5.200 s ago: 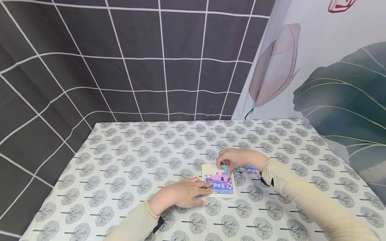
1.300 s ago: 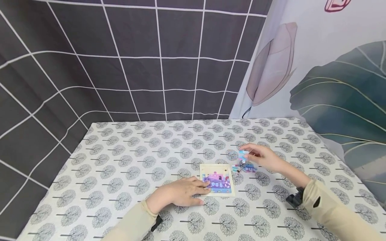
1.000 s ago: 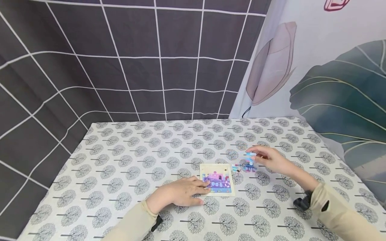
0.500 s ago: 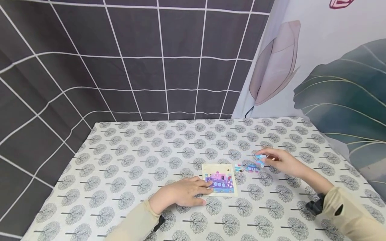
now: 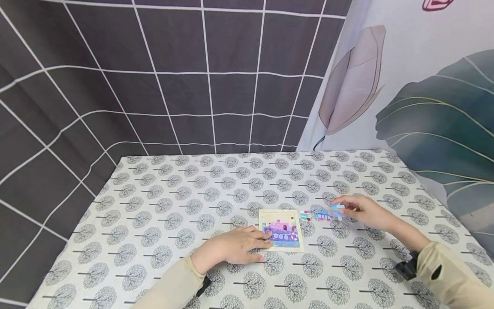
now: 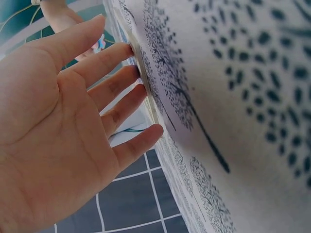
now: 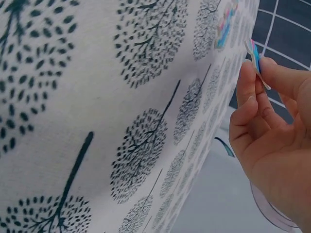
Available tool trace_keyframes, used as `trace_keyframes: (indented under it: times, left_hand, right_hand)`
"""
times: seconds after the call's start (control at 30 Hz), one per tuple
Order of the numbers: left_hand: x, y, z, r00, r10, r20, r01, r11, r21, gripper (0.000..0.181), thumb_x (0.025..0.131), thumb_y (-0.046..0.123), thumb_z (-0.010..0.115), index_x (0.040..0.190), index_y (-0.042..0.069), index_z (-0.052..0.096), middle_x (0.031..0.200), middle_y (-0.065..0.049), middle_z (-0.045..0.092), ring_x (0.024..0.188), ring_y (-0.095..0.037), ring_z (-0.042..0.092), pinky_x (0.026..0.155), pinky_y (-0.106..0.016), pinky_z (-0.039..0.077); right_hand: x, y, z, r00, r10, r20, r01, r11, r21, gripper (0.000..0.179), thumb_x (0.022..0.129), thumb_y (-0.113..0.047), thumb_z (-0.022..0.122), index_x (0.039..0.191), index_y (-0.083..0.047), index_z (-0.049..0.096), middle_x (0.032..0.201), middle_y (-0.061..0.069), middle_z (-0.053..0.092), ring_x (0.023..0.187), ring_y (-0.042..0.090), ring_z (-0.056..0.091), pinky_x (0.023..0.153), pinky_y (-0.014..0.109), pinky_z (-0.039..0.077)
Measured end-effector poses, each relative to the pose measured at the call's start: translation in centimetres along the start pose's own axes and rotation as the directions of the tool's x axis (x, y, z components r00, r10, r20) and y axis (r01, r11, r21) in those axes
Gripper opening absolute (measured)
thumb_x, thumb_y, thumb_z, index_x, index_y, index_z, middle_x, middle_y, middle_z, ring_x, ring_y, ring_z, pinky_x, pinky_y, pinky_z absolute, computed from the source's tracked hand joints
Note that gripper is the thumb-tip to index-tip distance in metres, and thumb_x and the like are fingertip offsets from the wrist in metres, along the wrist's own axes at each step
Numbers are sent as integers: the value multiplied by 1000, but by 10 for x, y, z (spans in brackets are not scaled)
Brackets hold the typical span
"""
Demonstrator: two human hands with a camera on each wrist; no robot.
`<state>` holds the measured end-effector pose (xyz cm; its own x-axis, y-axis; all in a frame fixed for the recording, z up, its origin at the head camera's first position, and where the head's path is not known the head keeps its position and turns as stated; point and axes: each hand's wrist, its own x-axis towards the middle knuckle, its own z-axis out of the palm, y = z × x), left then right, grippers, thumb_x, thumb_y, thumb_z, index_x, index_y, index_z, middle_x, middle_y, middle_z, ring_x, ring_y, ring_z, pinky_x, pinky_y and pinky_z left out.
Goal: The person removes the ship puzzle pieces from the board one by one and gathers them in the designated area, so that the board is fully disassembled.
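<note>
A jigsaw puzzle in a shallow cream frame (image 5: 281,212) lies on the cloth; a pink and purple picture fills its lower part, and its upper part shows bare cream. My left hand (image 5: 241,245) rests with extended fingers on the frame's left side; the left wrist view shows its palm (image 6: 58,121) and fingertips at the frame's edge. To the right, my right hand (image 5: 364,211) pinches a blue puzzle piece (image 5: 338,209) between thumb and fingers. In the right wrist view that piece (image 7: 255,58) is seen edge-on, clear of the cloth.
Between frame and right hand lie loose puzzle pieces, a striped one (image 5: 305,216) and a blue-purple one (image 5: 322,216). White cloth with tree prints (image 5: 200,189) covers the table. A dark gridded curtain (image 5: 231,94) hangs behind; a leaf-patterned one (image 5: 440,128) hangs at right.
My right hand has left the frame's upper right, where blue showed earlier, and moved right past the loose pieces with a blue piece, lowering slightly. The left hand stays in place.
</note>
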<state>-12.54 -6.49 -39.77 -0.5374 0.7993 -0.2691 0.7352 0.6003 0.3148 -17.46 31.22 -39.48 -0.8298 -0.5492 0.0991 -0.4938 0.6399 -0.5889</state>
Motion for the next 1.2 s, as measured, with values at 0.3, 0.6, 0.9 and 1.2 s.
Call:
trace_keyframes:
  times: [0.3,0.6,0.9,1.2]
  left_hand:
    - [-1,1,-2,1000,-7,0,7,1000,-13,50,95,40,46,141,23,42,150,5,29,136,-15,31,114,-36,24]
    - [-1,2,-1,1000,-12,4,12,1000,-25,50,95,41,46,141,24,42,150,5,29,136,-15,30,114,-37,24]
    - [0,1,1,1000,0,2,0,1000,-14,50,95,41,46,141,23,41,150,6,29,136,-15,31,114,-38,24]
    - [1,0,1,1000,2,-1,-2,1000,-10,50,95,42,46,141,24,42,150,6,29,136,-15,31,114,-38,25]
  right_hand:
    - [-7,4,-1,1000,-3,-8,3,999,-33,25,87,-1,60,111,-4,63,88,1,63,75,3,57,60,21,51]
    - [-10,15,2,999,43,-2,-43,999,-32,25,88,-7,62,113,-7,64,88,-1,64,75,2,57,59,21,50]
    - [-9,22,7,987,149,54,-149,989,-6,30,88,-10,61,118,-6,61,72,-4,53,57,2,42,45,20,41]
    - [-6,18,10,959,282,21,-280,958,-68,31,86,-15,64,115,-3,63,77,-3,56,59,4,45,47,20,43]
